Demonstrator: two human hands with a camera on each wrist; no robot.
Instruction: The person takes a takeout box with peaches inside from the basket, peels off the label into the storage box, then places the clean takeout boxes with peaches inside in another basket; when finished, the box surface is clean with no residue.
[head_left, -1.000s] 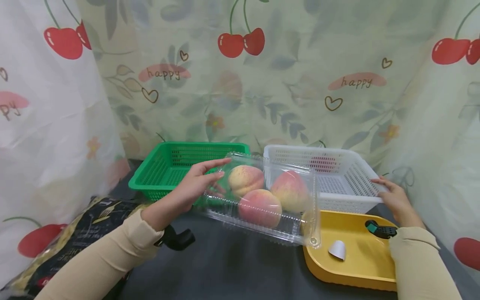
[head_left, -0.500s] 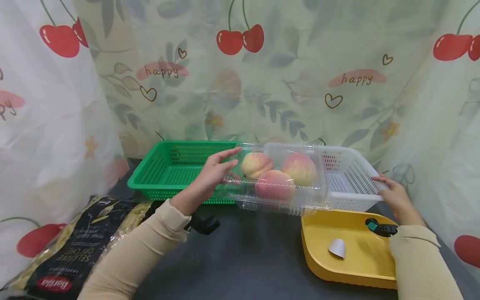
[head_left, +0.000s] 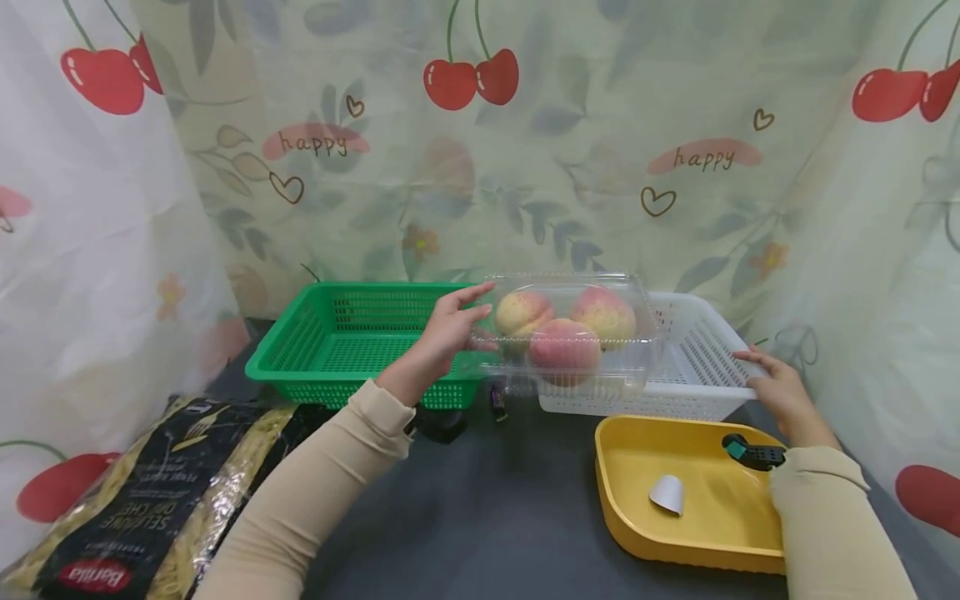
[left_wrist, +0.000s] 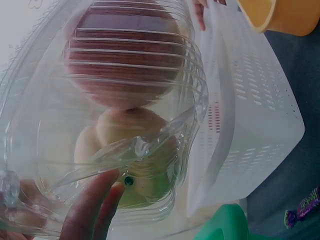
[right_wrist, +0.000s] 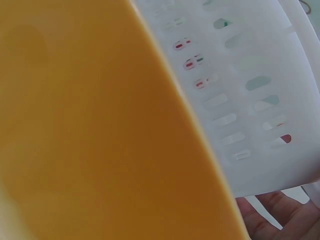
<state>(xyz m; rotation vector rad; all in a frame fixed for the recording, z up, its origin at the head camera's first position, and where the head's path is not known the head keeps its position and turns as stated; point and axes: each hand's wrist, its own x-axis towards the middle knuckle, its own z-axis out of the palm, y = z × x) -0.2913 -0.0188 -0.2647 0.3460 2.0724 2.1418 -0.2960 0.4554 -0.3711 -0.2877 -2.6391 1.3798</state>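
Note:
My left hand (head_left: 450, 329) grips the left end of a clear plastic clamshell box (head_left: 510, 362), its thumb and fingers at the edge. Three pink-and-yellow peaches (head_left: 565, 352) show through the plastic. In the head view the box overlaps the left part of a white perforated basket (head_left: 667, 404). The left wrist view shows the left hand's fingers (left_wrist: 92, 205) against the box's ridged plastic, beside the basket wall (left_wrist: 265, 115). My right hand (head_left: 783, 396) holds the basket's right end at the rim; in the right wrist view its fingers (right_wrist: 282, 212) are partly hidden behind the basket.
A green perforated basket (head_left: 360, 392) stands left of the white one. In front at right is a yellow tray (head_left: 690, 554) with a small silvery curved piece (head_left: 667, 494). A pasta bag (head_left: 127, 508) lies at left, and a small purple wrapped candy (head_left: 498, 402) lies near the baskets.
My left hand has carried the box of peaches right and away from me, from in front of the baskets to over the white basket. The right hand stays at the basket's rim.

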